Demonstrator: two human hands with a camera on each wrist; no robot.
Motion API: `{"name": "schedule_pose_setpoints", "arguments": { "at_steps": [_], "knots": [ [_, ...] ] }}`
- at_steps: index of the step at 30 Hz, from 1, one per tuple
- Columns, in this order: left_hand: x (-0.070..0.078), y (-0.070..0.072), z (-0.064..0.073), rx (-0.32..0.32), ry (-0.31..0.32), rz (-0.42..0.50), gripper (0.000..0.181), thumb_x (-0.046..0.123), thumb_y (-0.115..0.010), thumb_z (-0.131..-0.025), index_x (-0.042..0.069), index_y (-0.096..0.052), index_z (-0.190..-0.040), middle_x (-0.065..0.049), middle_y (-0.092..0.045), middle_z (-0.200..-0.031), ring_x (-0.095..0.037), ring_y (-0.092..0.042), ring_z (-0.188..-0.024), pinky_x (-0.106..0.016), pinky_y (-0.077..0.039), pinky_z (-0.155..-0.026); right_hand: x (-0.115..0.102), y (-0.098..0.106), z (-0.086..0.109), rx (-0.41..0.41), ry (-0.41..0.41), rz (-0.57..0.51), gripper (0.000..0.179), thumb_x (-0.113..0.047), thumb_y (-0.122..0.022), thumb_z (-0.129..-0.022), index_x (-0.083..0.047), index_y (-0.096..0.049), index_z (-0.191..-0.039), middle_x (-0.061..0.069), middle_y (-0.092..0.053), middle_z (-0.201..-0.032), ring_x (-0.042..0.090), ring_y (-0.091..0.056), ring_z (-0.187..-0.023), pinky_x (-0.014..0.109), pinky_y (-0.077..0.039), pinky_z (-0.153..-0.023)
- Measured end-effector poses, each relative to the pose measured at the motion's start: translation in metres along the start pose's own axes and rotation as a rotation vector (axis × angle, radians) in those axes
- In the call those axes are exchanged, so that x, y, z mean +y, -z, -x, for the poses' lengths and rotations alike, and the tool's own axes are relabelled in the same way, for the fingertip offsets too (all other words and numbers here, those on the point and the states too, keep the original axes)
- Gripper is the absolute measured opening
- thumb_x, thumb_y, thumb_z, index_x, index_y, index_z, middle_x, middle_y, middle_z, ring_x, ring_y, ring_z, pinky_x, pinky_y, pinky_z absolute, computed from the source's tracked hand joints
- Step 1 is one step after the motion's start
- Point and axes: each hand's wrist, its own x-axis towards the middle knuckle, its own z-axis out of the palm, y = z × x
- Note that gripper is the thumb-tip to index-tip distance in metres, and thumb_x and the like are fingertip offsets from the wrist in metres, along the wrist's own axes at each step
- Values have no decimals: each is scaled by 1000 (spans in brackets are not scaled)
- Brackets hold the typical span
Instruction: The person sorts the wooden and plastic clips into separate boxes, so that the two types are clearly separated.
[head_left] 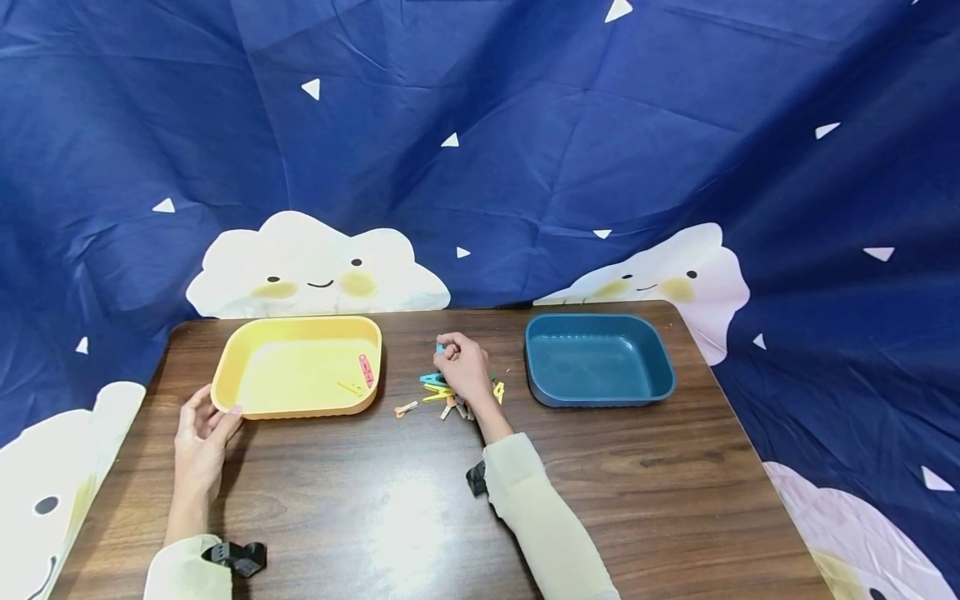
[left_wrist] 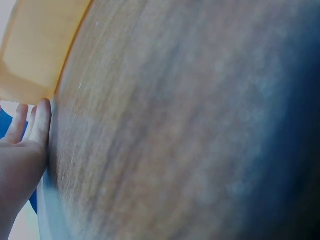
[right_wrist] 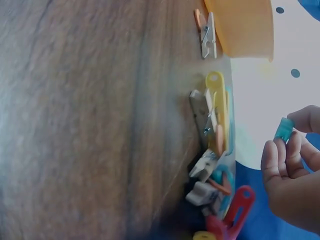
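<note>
My right hand [head_left: 463, 371] is raised over a small pile of clothespins and pinches a teal clothespin [right_wrist: 284, 129] between thumb and fingertips. Only part of that clothespin shows. Below it lie a yellow clothespin [right_wrist: 215, 95], a red clothespin [right_wrist: 242, 206], a teal clothespin [head_left: 431, 379] and several small wooden ones, partly hidden by the hand in the head view. My left hand [head_left: 201, 437] touches the near left corner of a yellow tray [head_left: 300, 411] with fairly straight fingers. Inside the tray are a pink clothespin [head_left: 366, 370] and thin yellow pieces [head_left: 350, 388].
A dark blue tray [head_left: 600, 402] stands at the back right of the brown wooden table [head_left: 337, 500]. One small wooden clothespin [head_left: 406, 409] lies apart, left of the pile. Behind the table hangs a blue cloth [head_left: 480, 125] with clouds and white triangles.
</note>
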Motion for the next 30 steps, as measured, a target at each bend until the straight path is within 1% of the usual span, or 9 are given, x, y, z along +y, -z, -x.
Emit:
{"name": "schedule_pose_setpoints", "arguments": {
  "at_steps": [4,8,13,18,24,30],
  "knots": [
    [-1,-1,0,0,-2,-5,61,-5,-67,-94,19,-45,-146,2,-54,-122,-4,-59,-104,-13,-54,-79,-6,0,2,-4,28,0,27,-9,-70,-87,-5,-73,-113,-5,-58,-74,6,-48,-64,20,-39,-61],
    [0,-3,1,3,4,-7,61,-5,-67,-95,18,-44,-146,1,-53,-123,-4,-59,-103,-12,-54,-79,-11,-1,2,-15,27,8,25,-10,-71,-88,-8,-74,-113,-7,-57,-74,5,-48,-65,21,-39,-63],
    [-1,-3,1,6,5,-2,61,-5,-66,-95,18,-44,-146,1,-53,-123,-4,-59,-103,-12,-54,-79,-15,-3,4,-34,39,-1,24,-10,-73,-90,-11,-74,-113,-6,-58,-75,6,-49,-66,21,-42,-63],
    [-3,-2,1,19,-6,9,61,-7,-67,-93,18,-47,-145,1,-55,-120,-4,-60,-102,-13,-54,-79,-18,-7,6,-79,72,-16,24,-9,-73,-90,-10,-74,-114,-6,-58,-75,6,-50,-65,21,-43,-64],
    [-3,-3,0,23,-4,25,61,-8,-66,-93,18,-47,-145,0,-55,-121,-5,-60,-103,-14,-55,-79,-28,-11,7,-90,113,3,25,-9,-73,-89,-10,-74,-114,-6,-58,-74,6,-50,-65,21,-42,-62],
    [-2,-2,-2,27,-6,28,60,-9,-65,-93,18,-47,-144,0,-55,-122,-5,-59,-104,-13,-54,-79,-37,-21,10,-125,142,-30,25,-6,-73,-90,-8,-74,-115,-5,-60,-76,6,-51,-66,19,-45,-64]
  ]
}}
